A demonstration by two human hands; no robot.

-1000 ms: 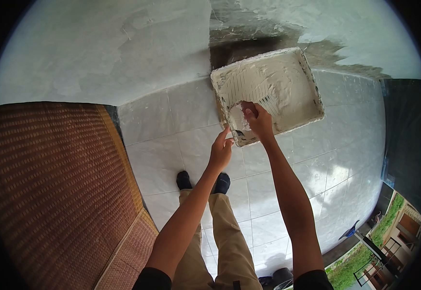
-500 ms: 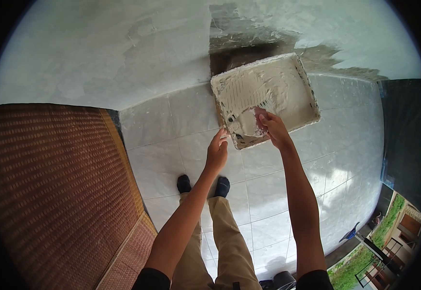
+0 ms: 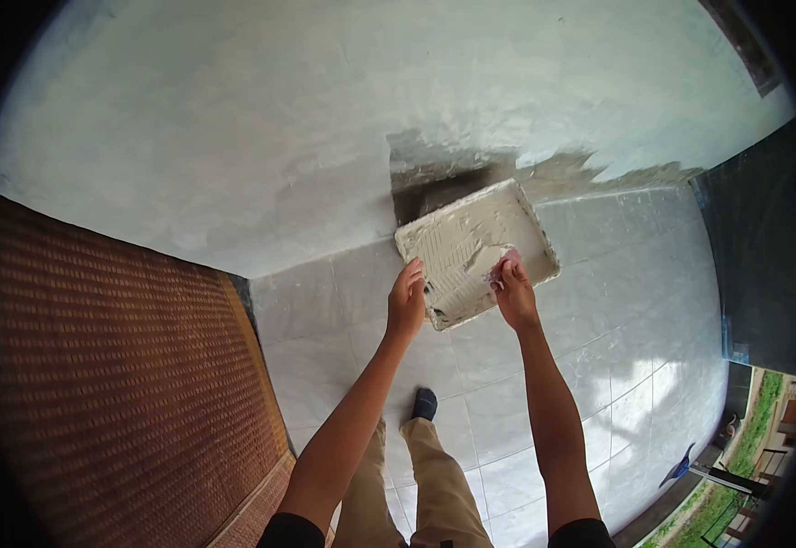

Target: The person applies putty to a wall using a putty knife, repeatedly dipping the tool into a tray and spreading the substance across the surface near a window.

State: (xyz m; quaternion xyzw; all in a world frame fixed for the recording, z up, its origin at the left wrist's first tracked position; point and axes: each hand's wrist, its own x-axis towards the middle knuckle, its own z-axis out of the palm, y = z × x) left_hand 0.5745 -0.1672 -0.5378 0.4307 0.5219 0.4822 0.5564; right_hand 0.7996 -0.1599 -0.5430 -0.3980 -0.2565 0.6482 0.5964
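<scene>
We note left hand [image 3: 406, 300] open, fingers on paint tray [image 3: 471, 247] near rim at 9 o'clock. Right hand [image 3: 513, 290] pinches small putty-smeared object [image 3: 502, 263], identity unclear, at tray's 5 o'clock. Tray lies on tiled floor [image 3: 617, 301].

A shallow rectangular tray [image 3: 476, 251] lies flat on the tiled floor [image 3: 599, 320], its far edge close against the foot of the plastered wall [image 3: 279, 137]. It sits skewed to the tile joints. Thick white paste coats its rim and inside, combed into parallel ridges on the left part and smeared smooth on the right. The left hand [image 3: 406, 297] rests at its near left edge; the right hand [image 3: 513, 290] is at its near right edge, paste on the fingertips.
</scene>
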